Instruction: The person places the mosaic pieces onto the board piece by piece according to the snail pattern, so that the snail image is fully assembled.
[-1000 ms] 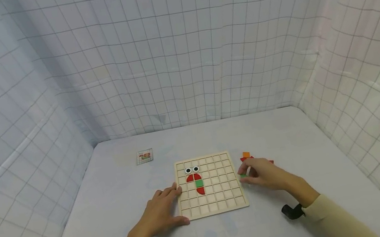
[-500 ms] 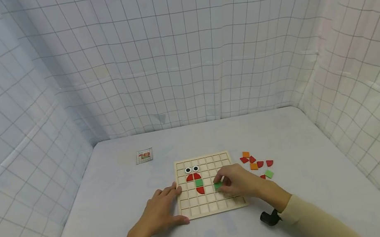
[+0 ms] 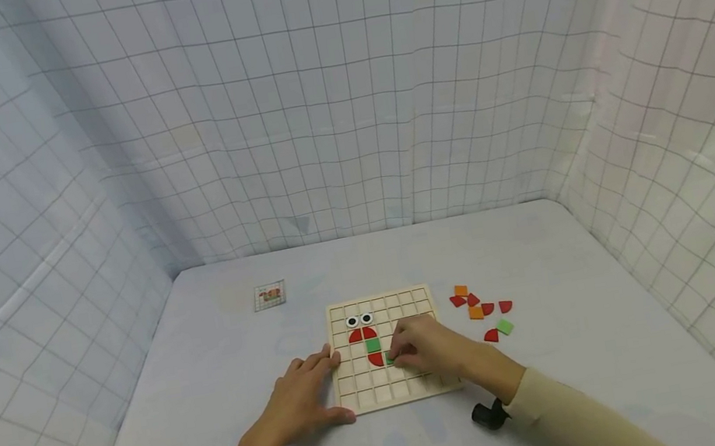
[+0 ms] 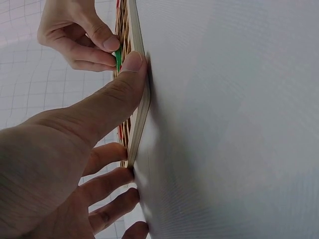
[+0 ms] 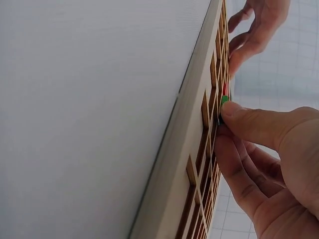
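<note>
In the head view, a wooden grid board (image 3: 367, 400) lies on the table. My left hand (image 3: 298, 399) rests at its left side, the thumb on the near left corner and spread fingers along the edge. Between thumb and fingertips my right hand (image 3: 429, 345) pinches a green square tile (image 5: 224, 103), low over the board, just right of a red quarter-circle tile (image 3: 376, 359). Whether the pinched tile sits in its cell is hidden by the fingers. Farther up the board are a green square (image 3: 373, 345), two red quarter-circles (image 3: 355, 336) and two eye tiles (image 3: 366, 318).
Loose tiles lie right of the board: several red quarter-circles (image 3: 505, 305), two orange squares (image 3: 460, 290) and a light green square (image 3: 504, 326). A small picture card (image 3: 269, 295) lies at the back left. Gridded white cloth walls (image 3: 342, 131) enclose the table's back and sides.
My right hand has moved left from the loose tiles onto the board, carrying the green square tile to beside the lower red quarter-circle. My left hand has stayed at the board's edge.
</note>
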### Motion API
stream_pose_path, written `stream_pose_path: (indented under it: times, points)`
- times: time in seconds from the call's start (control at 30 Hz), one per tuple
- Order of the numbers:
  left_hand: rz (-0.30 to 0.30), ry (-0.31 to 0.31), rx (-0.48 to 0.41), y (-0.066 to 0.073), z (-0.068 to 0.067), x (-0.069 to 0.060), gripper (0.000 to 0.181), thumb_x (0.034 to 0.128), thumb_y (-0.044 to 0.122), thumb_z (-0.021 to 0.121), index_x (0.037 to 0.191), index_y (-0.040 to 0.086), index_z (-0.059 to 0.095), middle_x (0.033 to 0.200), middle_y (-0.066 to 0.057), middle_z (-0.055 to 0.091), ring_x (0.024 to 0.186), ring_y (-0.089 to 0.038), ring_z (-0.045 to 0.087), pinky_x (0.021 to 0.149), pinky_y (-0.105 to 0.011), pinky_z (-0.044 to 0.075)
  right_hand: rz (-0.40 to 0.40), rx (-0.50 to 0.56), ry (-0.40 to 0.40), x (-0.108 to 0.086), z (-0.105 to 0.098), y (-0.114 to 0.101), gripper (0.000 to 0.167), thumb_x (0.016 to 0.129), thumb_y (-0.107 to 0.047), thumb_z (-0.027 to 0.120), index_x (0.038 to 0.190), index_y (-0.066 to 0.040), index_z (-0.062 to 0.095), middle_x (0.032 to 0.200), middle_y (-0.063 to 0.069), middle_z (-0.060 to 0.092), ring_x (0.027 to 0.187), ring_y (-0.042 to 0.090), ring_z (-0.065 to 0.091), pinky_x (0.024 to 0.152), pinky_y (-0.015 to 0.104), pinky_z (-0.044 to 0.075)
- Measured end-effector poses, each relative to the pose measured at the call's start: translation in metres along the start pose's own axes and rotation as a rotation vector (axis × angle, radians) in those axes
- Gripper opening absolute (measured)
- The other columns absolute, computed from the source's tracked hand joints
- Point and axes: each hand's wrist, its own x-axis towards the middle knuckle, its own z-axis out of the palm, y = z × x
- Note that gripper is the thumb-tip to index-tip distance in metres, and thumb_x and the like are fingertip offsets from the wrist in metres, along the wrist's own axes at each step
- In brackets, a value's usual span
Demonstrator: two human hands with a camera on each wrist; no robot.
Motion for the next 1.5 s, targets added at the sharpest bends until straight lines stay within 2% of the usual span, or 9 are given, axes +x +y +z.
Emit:
stream_pose_path:
  times: [0.17,0.33,0.6,0.87,1.13,1.4,1.5]
  points:
    - [-0.005,0.001,-0.003,0.0,0.001,-0.001,0.108,0.0773,0.051,0.109,0.166,0.008,0.064,0.18,-0.017,0.055,0.146,-0.048,0.062,0.117,-0.075,0.053,0.038,-0.01,-0.004,0.005,0.005,-0.001,0.005,0.103,-0.009,0.09,0.107,-0.009,0.093,0.107,0.002,0.08,0.097,0.006,0.07,0.085,0.017,0.062]
    - [-0.013,0.001,-0.002,-0.001,0.001,-0.002,0.107,0.0776,0.051,0.108,0.166,0.009,0.064,0.18,-0.017,0.056,0.146,-0.049,0.062,0.118,-0.075,0.053,0.034,-0.013,0.005,0.005,0.007,0.0,0.005,0.103,-0.008,0.09,0.107,-0.009,0.093,0.107,0.002,0.08,0.096,0.007,0.07,0.083,0.018,0.062]
    - [-0.003,0.013,0.007,-0.002,0.001,-0.004,0.108,0.077,0.052,0.108,0.165,0.007,0.065,0.18,-0.018,0.056,0.146,-0.049,0.062,0.117,-0.073,0.054,0.033,-0.008,0.052,-0.008,0.001,0.001,0.006,0.105,-0.009,0.088,0.109,-0.009,0.091,0.109,0.002,0.082,0.097,0.009,0.071,0.084,0.02,0.062]
    - [-0.006,0.015,0.007,-0.001,0.001,-0.005,0.109,0.077,0.052,0.109,0.166,0.008,0.064,0.18,-0.018,0.056,0.147,-0.049,0.062,0.117,-0.074,0.054,0.124,-0.029,0.118,-0.033,-0.013,0.015,0.008,0.103,-0.011,0.09,0.111,-0.011,0.091,0.107,-0.001,0.08,0.091,0.005,0.067,0.079,0.019,0.061]
    - [0.008,0.017,0.001,0.0,0.001,-0.004,0.108,0.0779,0.051,0.108,0.166,0.007,0.064,0.18,-0.018,0.055,0.147,-0.048,0.061,0.118,-0.073,0.054,0.177,-0.078,0.192,-0.07,-0.034,0.04,0.014,0.099,-0.004,0.091,0.113,-0.008,0.09,0.104,0.0,0.077,0.084,0.001,0.062,0.074,0.02,0.058]
    - [0.013,0.013,0.002,0.001,0.0,-0.003,0.108,0.0783,0.049,0.109,0.166,0.006,0.063,0.18,-0.018,0.055,0.148,-0.048,0.061,0.119,-0.073,0.053,0.271,-0.142,0.285,-0.106,-0.059,0.063,0.021,0.095,0.0,0.094,0.113,-0.009,0.089,0.105,0.001,0.077,0.084,0.005,0.063,0.073,0.021,0.058]
    - [0.018,0.016,0.002,0.002,-0.001,-0.003,0.108,0.0776,0.048,0.109,0.165,0.005,0.063,0.179,-0.018,0.056,0.147,-0.048,0.061,0.117,-0.073,0.054,0.324,-0.139,0.293,-0.118,-0.063,0.069,0.022,0.095,-0.002,0.095,0.115,-0.01,0.09,0.108,0.002,0.078,0.086,0.007,0.065,0.073,0.021,0.059]
